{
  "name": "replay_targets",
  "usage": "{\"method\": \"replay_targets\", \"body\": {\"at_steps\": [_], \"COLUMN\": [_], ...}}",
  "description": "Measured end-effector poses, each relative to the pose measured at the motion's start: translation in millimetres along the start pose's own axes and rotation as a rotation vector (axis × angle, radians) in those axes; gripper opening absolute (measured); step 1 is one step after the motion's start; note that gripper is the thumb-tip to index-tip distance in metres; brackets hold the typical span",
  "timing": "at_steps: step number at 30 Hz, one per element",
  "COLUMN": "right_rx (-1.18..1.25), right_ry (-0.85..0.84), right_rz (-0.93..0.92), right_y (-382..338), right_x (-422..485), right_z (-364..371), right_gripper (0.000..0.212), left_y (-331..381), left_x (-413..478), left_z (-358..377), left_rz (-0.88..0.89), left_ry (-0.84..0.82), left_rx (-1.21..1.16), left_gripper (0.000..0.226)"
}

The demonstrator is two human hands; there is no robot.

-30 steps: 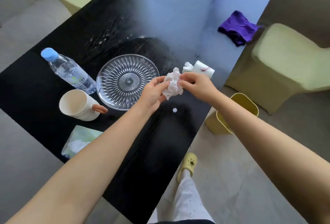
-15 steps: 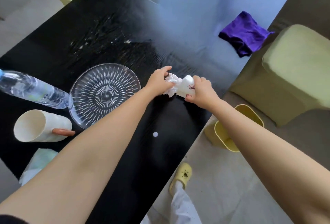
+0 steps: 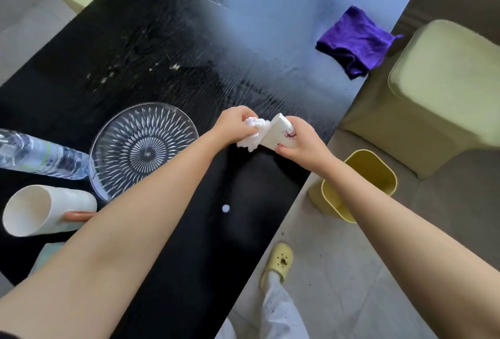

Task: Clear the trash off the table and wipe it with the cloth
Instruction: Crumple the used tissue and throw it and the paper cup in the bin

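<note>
Now the right hand [image 3: 303, 140] is clamping the paper cup [image 3: 278, 133] above the desk [image 3: 189, 230] edge, mouth tilting leftward, while the left hand [image 3: 232, 125] is pinching the crumpled tissue [image 3: 253, 136] against it, the yellow bin [image 3: 378, 173] lying just right, nearer the right hand.

Both bare forearms reach forward, left hand [image 3: 232, 127] and right hand [image 3: 303, 141] close together, fingers curled closed.
</note>
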State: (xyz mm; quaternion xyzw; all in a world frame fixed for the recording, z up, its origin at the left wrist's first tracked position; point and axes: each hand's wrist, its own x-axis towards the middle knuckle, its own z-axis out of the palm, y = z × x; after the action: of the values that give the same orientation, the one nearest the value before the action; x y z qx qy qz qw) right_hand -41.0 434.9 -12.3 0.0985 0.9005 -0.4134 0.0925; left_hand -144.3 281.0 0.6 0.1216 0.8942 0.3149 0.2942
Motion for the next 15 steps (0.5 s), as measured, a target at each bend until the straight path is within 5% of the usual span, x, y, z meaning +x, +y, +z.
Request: {"method": "replay_targets", "body": {"at_steps": [5, 12, 15], "right_rx": [0.207, 0.419, 0.446], "right_ry": [-0.013, 0.079, 0.101], "right_rz": [0.028, 0.040, 0.061], "right_y": [-1, 4, 12], "right_x": [-19, -38, -47], "right_z": [-12, -17, -20], "right_gripper": [0.058, 0.057, 0.056], "left_y": [24, 46, 53], "left_x": [-18, -34, -36], "left_z": [-8, 9, 15], "left_rz": [0.110, 0.317, 0.430], "left_ry": [-0.003, 0.056, -0.027], "left_rx": [-0.264, -0.051, 0.048], "left_gripper": [0.032, 0.018, 0.032]}}
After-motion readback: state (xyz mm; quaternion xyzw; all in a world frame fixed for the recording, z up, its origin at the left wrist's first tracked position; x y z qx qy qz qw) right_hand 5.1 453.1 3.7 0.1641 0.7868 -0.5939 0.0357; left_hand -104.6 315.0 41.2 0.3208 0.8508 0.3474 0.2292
